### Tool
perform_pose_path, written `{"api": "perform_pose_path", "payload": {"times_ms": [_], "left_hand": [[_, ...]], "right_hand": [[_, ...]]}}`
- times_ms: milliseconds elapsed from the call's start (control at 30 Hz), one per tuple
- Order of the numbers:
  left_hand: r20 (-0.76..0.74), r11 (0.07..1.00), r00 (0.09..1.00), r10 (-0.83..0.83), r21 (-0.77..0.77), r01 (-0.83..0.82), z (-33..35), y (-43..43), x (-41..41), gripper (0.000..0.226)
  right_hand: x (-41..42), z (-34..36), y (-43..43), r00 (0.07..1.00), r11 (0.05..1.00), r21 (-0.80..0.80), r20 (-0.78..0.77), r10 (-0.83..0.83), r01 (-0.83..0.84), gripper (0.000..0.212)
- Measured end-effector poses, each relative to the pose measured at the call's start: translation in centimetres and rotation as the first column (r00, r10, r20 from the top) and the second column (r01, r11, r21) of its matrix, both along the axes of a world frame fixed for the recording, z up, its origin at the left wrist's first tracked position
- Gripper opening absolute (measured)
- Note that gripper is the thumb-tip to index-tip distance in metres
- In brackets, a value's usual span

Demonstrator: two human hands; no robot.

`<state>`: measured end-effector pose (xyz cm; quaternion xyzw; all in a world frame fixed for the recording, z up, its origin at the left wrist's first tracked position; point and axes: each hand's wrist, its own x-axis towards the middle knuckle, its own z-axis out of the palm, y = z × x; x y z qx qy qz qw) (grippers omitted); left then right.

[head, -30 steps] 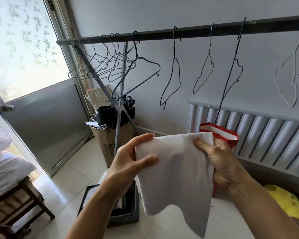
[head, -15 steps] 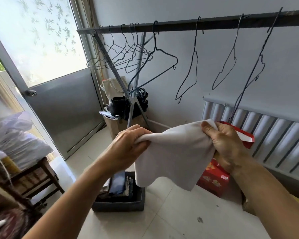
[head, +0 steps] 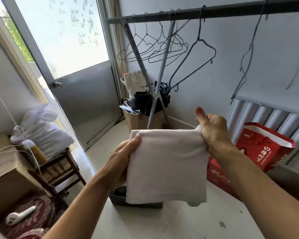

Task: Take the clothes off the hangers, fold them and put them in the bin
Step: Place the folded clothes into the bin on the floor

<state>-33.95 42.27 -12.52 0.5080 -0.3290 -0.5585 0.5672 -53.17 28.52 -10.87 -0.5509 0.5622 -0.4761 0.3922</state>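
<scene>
A white garment [head: 167, 166], folded into a rough square, hangs in front of me at chest height. My left hand [head: 126, 152] pinches its upper left corner. My right hand [head: 212, 130] grips its upper right corner, thumb raised. Below the cloth, a dark grey bin [head: 117, 198] stands on the floor, mostly hidden by the garment; some dark fabric shows inside it. Several bare wire hangers [head: 155, 49] hang on the dark rail [head: 205, 13] above.
A red gift bag [head: 264, 152] stands at the right, against a white radiator [head: 273, 118]. A cardboard box with dark bags [head: 145, 118] sits in the corner by the rack's legs. At left are a wooden stool [head: 59, 168] with white bags, and a door [head: 86, 94].
The garment went from a loose drape to a flat folded square, held by its two top corners. The view swung left and down, and the bin is now under the cloth.
</scene>
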Motion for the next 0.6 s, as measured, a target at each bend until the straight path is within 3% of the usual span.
{"api": "perform_pose_path", "payload": {"times_ms": [200,267,367,467,533,600], "left_hand": [[-0.132,0.983,0.987,0.091,0.172,-0.068,-2.4,-0.6,6.0,0.064],[-0.189,0.974,0.976,0.104,0.220,-0.061,-3.1,-0.9,7.4,0.068],[-0.250,0.964,0.963,0.101,0.262,-0.033,-3.9,-1.5,10.1,0.057],[-0.249,0.954,0.961,0.119,0.295,-0.041,-5.4,-2.4,12.9,0.055],[-0.222,0.944,0.964,0.145,0.323,-0.068,-6.8,-3.4,14.7,0.056],[-0.193,0.924,0.965,0.176,0.369,-0.094,-8.3,-4.6,16.1,0.056]], "right_hand": [[6.5,-2.6,-1.2,0.993,0.992,0.052,0.038,0.116,-0.117,0.058],[7.8,-3.9,-1.1,0.983,0.973,0.141,0.060,0.175,-0.182,0.054],[9.8,-6.1,-0.2,0.906,0.815,0.415,0.308,0.292,-0.404,0.061],[11.0,-8.7,0.5,0.712,0.559,0.484,0.628,0.315,-0.674,0.090],[11.8,-10.0,0.4,0.606,0.497,0.421,0.736,0.302,-0.759,0.086],[12.8,-11.0,-0.4,0.612,0.505,0.412,0.716,0.335,-0.758,0.080]]}}
